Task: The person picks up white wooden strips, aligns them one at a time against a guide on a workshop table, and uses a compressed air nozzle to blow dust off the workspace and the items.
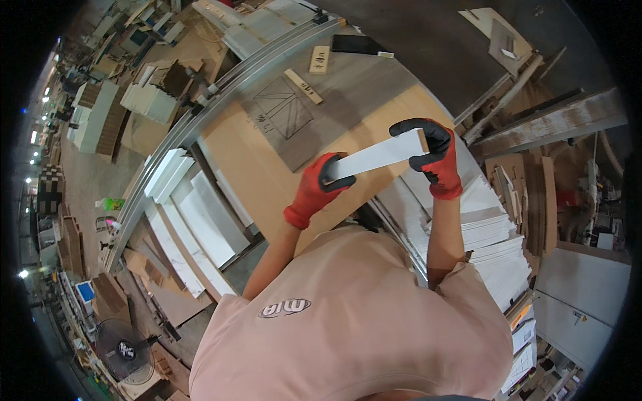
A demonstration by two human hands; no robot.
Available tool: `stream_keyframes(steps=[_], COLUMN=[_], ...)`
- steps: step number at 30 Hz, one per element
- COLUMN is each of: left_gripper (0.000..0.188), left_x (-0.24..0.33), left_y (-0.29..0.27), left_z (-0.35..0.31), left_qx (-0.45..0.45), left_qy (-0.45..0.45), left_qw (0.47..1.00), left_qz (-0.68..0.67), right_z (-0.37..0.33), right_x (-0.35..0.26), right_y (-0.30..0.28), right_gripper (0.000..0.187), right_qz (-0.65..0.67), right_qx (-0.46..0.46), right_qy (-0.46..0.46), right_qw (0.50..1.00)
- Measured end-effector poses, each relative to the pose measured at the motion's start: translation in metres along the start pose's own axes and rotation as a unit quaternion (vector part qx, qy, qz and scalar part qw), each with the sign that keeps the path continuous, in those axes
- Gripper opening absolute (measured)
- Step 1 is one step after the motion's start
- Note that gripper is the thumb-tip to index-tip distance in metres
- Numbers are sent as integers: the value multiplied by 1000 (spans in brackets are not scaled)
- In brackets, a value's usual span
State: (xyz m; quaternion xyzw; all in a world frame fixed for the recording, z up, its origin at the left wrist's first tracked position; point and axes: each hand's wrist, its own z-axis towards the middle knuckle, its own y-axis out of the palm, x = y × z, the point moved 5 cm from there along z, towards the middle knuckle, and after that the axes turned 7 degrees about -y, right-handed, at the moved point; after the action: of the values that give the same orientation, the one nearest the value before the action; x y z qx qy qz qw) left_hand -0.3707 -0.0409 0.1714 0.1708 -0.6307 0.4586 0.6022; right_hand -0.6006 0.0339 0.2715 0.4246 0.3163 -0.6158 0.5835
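A short white board (376, 156), with a brown end face at its right, is held up in front of me over the worktable. My left hand (317, 190), in a red glove with black palm and fingers, is closed round its left end. At the other end, my right hand (438, 158) grips it in a matching glove, thumb below and fingers above. Underneath lies a light wood panel (241, 144). On it rests a grey-brown board (361, 73) with a sketch drawn on it and two small marked wood blocks (319, 60) on top.
A metal rail (231, 83) curves along the table's left side. White panels (214, 214) lie at lower left, and stacked white boards (491, 230) stand to my right. A rusty beam (555, 119) is at far right. A fan (126, 351) stands at lower left.
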Motion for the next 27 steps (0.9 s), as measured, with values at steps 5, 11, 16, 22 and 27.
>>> stream_keyframes(steps=[5, 11, 16, 22, 27], left_gripper=[50, 52, 53, 55, 40], left_x=[52, 54, 72, 69, 86], left_y=[-18, -28, -50, -67, -72], left_z=[-5, -12, -17, -23, -29], left_qx=[33, 126, 249, 317, 369], left_qy=[112, 125, 175, 262, 295], left_qw=[983, 962, 878, 812, 774], left_qz=[143, 205, 370, 414, 422], right_z=[-17, -17, -37, -41, -41], right_x=[12, 10, 39, 16, 7], right_y=[-31, -22, -9, 11, 13], right_gripper=[60, 65, 44, 40, 39], right_qz=[77, 72, 211, 103, 139], right_qx=[68, 109, 231, 161, 144], right_qy=[-21, -69, -48, -65, -93], right_qw=[995, 989, 949, 979, 975])
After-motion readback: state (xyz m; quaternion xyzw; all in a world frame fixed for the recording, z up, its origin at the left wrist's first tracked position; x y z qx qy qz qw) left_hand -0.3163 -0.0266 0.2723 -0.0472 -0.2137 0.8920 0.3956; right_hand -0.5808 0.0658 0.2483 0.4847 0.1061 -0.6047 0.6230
